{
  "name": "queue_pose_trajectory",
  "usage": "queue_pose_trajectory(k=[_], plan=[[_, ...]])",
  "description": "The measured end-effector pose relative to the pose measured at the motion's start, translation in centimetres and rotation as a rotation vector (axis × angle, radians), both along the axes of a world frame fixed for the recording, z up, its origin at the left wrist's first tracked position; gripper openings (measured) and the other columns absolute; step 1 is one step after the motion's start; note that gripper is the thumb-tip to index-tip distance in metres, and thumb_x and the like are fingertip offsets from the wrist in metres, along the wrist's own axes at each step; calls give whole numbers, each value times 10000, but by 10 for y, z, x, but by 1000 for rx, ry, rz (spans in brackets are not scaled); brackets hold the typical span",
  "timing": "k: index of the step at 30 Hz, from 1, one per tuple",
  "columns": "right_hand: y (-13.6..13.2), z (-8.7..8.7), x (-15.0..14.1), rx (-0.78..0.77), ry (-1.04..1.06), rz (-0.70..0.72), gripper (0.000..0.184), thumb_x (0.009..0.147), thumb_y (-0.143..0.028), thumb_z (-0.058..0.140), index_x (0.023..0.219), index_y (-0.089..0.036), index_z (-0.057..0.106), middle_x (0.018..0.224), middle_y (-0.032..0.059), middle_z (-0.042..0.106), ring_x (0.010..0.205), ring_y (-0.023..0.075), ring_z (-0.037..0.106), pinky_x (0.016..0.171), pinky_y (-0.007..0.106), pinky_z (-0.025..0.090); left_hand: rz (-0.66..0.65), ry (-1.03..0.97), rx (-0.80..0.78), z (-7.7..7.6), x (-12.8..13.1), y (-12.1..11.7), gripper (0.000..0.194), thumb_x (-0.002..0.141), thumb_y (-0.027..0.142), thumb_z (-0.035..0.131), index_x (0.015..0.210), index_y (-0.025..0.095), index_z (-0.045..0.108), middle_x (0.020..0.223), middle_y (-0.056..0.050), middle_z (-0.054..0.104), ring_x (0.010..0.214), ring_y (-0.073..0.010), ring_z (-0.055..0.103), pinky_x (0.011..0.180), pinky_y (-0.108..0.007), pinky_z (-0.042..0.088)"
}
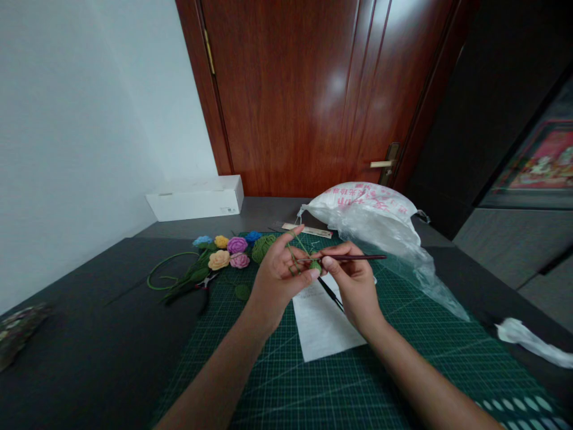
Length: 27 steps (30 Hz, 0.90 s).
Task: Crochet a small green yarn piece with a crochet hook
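My left hand [281,269] pinches a small green crochet piece [316,267] between thumb and fingers. Green yarn runs from it around the raised index finger and across the other fingers. My right hand [353,278] is closed on a dark crochet hook [358,257], held level and pointing left, with its thin tip at the green piece. The two hands almost meet above a white paper sheet [317,328]. Behind my left hand lies a ball of green yarn [263,248]. A black slim tool [330,292] rests on the paper, partly hidden by my right hand.
Crocheted flowers [219,259] with green stems lie at the left, near pliers [206,282]. A green cutting mat [250,382] covers the table's middle. At the back stand a white box [197,200] and a white plastic sack [367,203]. A crumpled white wrapper [532,341] lies far right.
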State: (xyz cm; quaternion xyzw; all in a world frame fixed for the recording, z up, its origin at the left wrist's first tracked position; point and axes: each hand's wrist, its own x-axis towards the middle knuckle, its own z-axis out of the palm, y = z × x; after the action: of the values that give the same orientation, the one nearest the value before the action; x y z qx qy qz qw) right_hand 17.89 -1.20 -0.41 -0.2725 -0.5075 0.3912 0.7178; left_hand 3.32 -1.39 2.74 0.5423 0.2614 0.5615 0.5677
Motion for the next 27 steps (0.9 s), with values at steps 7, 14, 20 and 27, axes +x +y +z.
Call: queue_pose_trajectory(k=[7, 14, 20, 27], plan=[[-12, 4, -4, 63, 89, -58, 100, 861, -212, 796, 899, -247, 710, 842, -11, 782, 673, 120, 677, 671, 248, 557, -63, -31, 55, 3, 1, -7, 798, 766, 119, 827, 1472, 221, 468, 860, 18, 674, 806, -140, 671, 735, -268, 511], [-14, 6, -6, 63, 192, 28, 95, 874, -237, 797, 921, -238, 715, 807, -17, 778, 637, 90, 641, 656, 209, 532, -103, -20, 109, 5, 2, -10, 740, 809, 102, 781, 1468, 216, 465, 871, 8, 673, 885, -191, 711, 831, -348, 527], [-14, 14, -2, 52, 235, 188, 131, 866, -291, 813, 909, -224, 708, 818, 0, 781, 611, 78, 601, 645, 206, 513, -73, -28, 160, 7, 1, -10, 723, 793, 61, 783, 1437, 239, 505, 886, 22, 666, 892, -178, 709, 861, -341, 530], [-16, 20, 0, 74, 229, 230, 106, 896, -280, 783, 922, -227, 695, 831, -1, 776, 627, 79, 598, 662, 213, 499, -58, -48, 175, 4, 0, -10, 751, 791, 54, 791, 1450, 256, 494, 905, 22, 672, 893, -156, 682, 902, -334, 528]])
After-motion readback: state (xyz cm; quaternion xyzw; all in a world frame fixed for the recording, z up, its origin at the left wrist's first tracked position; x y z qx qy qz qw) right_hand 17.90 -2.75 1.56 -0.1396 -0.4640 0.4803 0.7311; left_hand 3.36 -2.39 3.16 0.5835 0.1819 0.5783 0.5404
